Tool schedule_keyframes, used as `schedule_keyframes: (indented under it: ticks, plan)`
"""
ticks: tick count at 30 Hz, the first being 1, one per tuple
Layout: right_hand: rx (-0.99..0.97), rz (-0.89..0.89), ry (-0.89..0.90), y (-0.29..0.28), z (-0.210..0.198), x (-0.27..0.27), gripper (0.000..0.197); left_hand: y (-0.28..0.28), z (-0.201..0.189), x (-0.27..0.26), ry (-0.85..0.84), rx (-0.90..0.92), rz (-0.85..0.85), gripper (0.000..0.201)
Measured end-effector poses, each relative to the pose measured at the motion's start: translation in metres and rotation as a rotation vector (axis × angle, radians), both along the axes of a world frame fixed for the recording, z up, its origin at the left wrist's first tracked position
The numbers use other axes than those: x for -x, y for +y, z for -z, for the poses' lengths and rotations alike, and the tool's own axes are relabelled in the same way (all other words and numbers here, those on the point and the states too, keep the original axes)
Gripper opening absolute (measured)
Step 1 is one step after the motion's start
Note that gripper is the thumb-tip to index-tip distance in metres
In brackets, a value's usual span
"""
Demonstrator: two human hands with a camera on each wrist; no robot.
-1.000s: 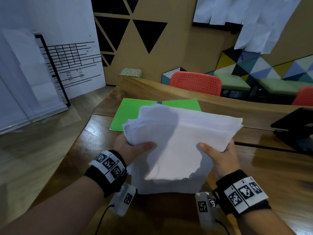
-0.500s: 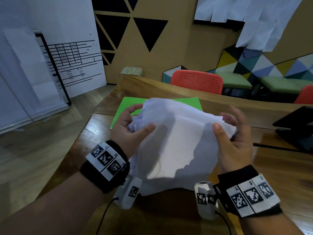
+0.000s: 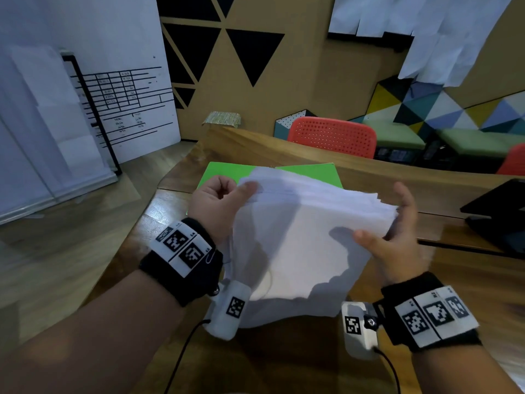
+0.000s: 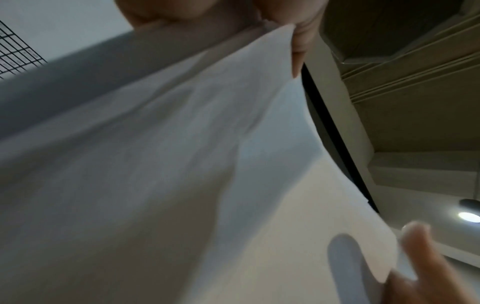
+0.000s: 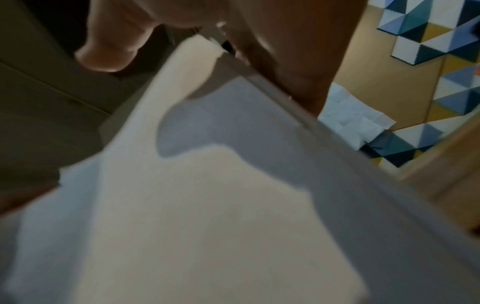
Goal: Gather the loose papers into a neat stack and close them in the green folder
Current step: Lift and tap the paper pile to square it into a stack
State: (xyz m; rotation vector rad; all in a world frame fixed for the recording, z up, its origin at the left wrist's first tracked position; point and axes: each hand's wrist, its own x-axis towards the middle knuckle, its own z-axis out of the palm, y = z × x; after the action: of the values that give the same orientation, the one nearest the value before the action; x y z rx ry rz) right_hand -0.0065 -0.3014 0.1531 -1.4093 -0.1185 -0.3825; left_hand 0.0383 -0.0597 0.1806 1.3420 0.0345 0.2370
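I hold a thick stack of white papers (image 3: 298, 245) tilted up above the wooden table (image 3: 454, 280). My left hand (image 3: 218, 203) grips its upper left corner, thumb on the front and fingers curled behind. My right hand (image 3: 397, 231) lies along the right edge with its fingers straight. In the right wrist view its thumb (image 5: 109, 53) hovers off the sheet (image 5: 207, 205) and throws a shadow on it. The sheets' edges are staggered at the top right. The green folder (image 3: 224, 172) lies open flat on the table behind the stack, mostly hidden by it. The left wrist view is filled by paper (image 4: 182, 164).
A black laptop-like object (image 3: 497, 211) sits on the table at the right. Red chairs (image 3: 332, 135) stand beyond the far edge. A whiteboard (image 3: 127, 95) leans at the left, past the table's left edge, over wooden floor.
The left hand has slid up to the stack's top left corner. The right hand has let go its pinch and straightened its fingers along the right edge. The stack is squarer.
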Motion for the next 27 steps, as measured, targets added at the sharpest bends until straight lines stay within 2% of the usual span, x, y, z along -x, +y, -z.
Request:
schedule_keyframes:
  ticks: [2,3,5,6,7,8,10,11,13,15,17,20,22,25,27]
  plan:
    - [-0.015,-0.039,0.145,0.006,0.010,-0.001,0.098,0.002,0.007,-0.002,-0.026,0.134,0.071,0.050]
    - [-0.047,-0.014,0.182,0.010,0.013,-0.001,0.090,0.005,0.012,-0.004,-0.056,0.172,0.114,0.068]
    - [-0.129,0.070,0.211,0.017,0.013,-0.001,0.071,0.009,0.026,-0.004,-0.075,0.150,0.193,0.099]
    - [-0.169,0.101,0.199,0.019,0.011,-0.001,0.055,0.011,0.030,0.000,-0.061,0.090,0.218,0.099]
    - [-0.214,0.123,0.176,0.022,0.006,0.001,0.041,0.012,0.032,0.005,-0.047,0.016,0.211,0.088]
    - [-0.249,0.139,0.160,0.025,0.001,0.002,0.036,0.013,0.034,0.010,-0.039,-0.102,0.184,0.071]
    - [-0.271,0.112,0.115,0.031,-0.003,0.007,0.049,0.010,0.035,0.019,-0.026,-0.391,0.071,0.049]
    - [-0.239,0.111,0.094,0.035,-0.005,0.009,0.059,0.009,0.035,0.022,-0.008,-0.452,0.030,0.044]
    - [-0.163,0.131,0.045,0.040,-0.007,0.012,0.067,0.010,0.037,0.022,0.026,-0.421,0.003,0.035]
    - [-0.113,0.160,-0.032,0.040,-0.009,0.012,0.050,0.011,0.035,0.023,0.025,-0.308,0.013,0.034]
    - [-0.057,0.170,-0.109,0.039,-0.012,0.011,0.048,0.010,0.029,0.024,-0.037,-0.204,0.054,0.036]
    - [0.074,0.215,-0.126,0.036,-0.015,0.010,0.034,0.007,0.010,0.021,-0.119,-0.115,0.090,0.038]
    - [0.102,0.265,-0.107,0.033,-0.015,0.005,0.023,0.001,-0.001,0.015,-0.141,-0.060,0.080,0.029]
    - [0.101,0.287,-0.117,0.032,-0.016,0.001,0.019,-0.008,-0.005,0.010,-0.147,-0.094,0.032,0.026]
    - [0.056,0.235,-0.146,0.031,-0.017,0.002,0.024,-0.010,-0.001,0.010,-0.161,-0.135,0.022,0.028]
